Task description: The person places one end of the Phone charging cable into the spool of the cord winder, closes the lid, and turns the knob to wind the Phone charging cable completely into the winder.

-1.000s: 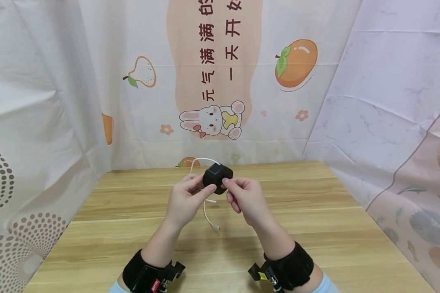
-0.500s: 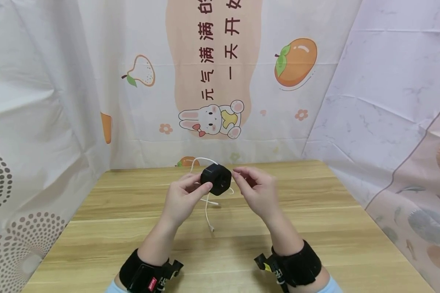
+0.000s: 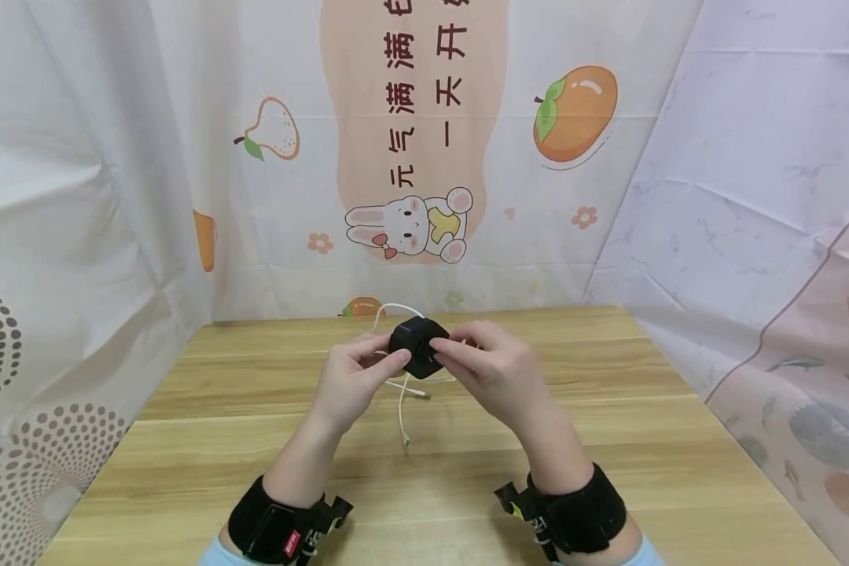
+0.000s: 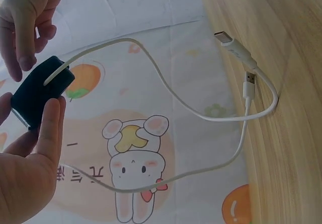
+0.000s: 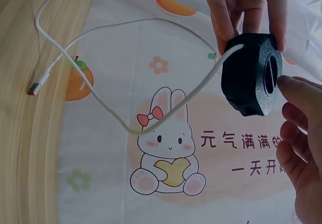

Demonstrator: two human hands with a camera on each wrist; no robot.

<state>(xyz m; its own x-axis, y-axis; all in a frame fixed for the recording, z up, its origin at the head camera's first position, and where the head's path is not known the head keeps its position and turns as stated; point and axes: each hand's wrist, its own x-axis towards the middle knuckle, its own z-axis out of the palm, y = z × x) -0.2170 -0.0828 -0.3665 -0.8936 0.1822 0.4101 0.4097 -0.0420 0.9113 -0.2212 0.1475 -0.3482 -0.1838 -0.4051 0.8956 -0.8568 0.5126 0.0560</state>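
Note:
My left hand (image 3: 350,381) holds a black hexagonal cable winder (image 3: 412,338) between thumb and fingers, raised over the table. A white USB cable (image 5: 136,131) comes out of its side and hangs in a loose loop. In the right wrist view, a round recess with a bar across it (image 5: 270,74) shows on the winder's face. My right hand (image 3: 498,373) is at this face, thumb and forefinger extended, one fingertip at the recess rim. No firm pinch is visible. Both cable plugs, a USB-C plug (image 4: 224,38) and a USB-A plug (image 4: 249,83), dangle free.
The wooden table (image 3: 424,503) lies beneath both hands. A printed curtain (image 3: 283,228) hangs behind its far edge, with more curtains at left and right. Each wrist wears a black strap (image 3: 580,511) with a small camera mount.
My right hand drew back from the winder to the right, then came back to its face. The left hand keeps its hold, nearly still. The hanging cable ends swayed a little.

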